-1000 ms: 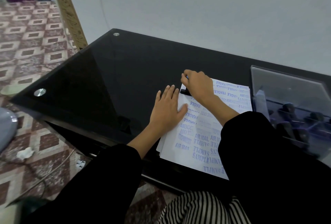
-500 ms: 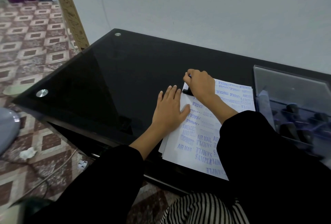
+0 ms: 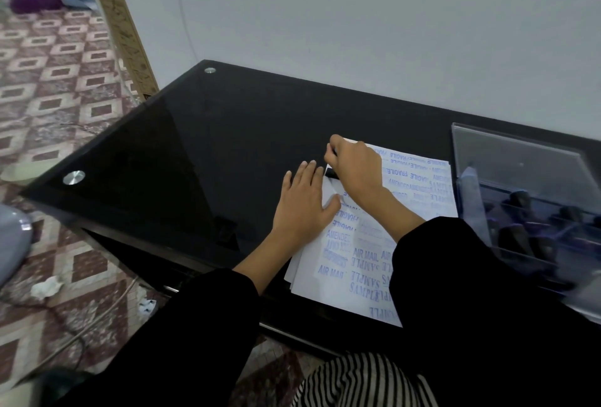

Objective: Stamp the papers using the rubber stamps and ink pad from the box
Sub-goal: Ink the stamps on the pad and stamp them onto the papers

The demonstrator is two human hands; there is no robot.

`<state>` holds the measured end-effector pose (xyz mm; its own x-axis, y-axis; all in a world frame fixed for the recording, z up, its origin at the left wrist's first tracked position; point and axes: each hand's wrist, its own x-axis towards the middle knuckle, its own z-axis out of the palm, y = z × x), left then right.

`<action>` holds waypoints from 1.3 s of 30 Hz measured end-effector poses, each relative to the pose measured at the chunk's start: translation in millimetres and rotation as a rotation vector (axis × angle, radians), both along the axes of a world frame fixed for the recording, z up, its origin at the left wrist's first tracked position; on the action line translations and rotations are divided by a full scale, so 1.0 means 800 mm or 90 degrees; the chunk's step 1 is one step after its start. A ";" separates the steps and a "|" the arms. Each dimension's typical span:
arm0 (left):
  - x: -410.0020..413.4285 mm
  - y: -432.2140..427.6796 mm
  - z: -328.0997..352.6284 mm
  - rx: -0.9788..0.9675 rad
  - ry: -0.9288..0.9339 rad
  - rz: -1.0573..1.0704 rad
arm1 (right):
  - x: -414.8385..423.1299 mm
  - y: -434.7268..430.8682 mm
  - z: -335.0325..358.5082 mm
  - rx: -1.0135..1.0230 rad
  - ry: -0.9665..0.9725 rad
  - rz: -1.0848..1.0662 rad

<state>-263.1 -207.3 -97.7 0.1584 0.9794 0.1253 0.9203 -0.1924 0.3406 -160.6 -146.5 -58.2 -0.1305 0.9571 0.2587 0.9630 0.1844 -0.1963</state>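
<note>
A stack of white papers (image 3: 364,279) covered with blue stamp prints lies on the black glass table (image 3: 201,153). My left hand (image 3: 304,201) rests flat with spread fingers on the papers' left edge. My right hand (image 3: 354,164) is closed around a black rubber stamp (image 3: 332,173), whose base presses on the top left corner of the top sheet. Most of the stamp is hidden under the hand. A clear plastic box (image 3: 520,185) holding several dark stamps stands to the right of the papers; no ink pad can be made out.
The table stands against a pale wall (image 3: 357,16). To the left is a patterned tile floor (image 3: 55,87) with a cable and scraps. A wooden door frame (image 3: 126,32) rises at the far left. My black sleeves cover the near table edge.
My right hand with the stamp has shifted slightly toward the paper's top left corner. My left hand stays flat on the papers. The view has turned a little.
</note>
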 end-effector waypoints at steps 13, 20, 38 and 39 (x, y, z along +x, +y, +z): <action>-0.001 0.000 0.005 -0.003 -0.010 0.014 | 0.040 -0.003 0.039 0.017 0.128 -0.054; 0.000 -0.002 0.006 0.001 -0.018 0.017 | 0.049 -0.017 0.027 -0.030 0.131 -0.056; 0.081 -0.052 0.070 0.108 -0.276 -0.181 | 0.244 -0.184 0.112 -0.012 0.200 -0.193; 0.099 -0.064 0.077 0.115 -0.273 -0.230 | 0.255 -0.196 0.113 -0.019 0.196 -0.203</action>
<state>-183.5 -258.2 -36.1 0.3762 0.8303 0.4112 0.5731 -0.5572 0.6009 43.1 -303.7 32.1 0.2512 0.9445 0.2116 0.8666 -0.1220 -0.4839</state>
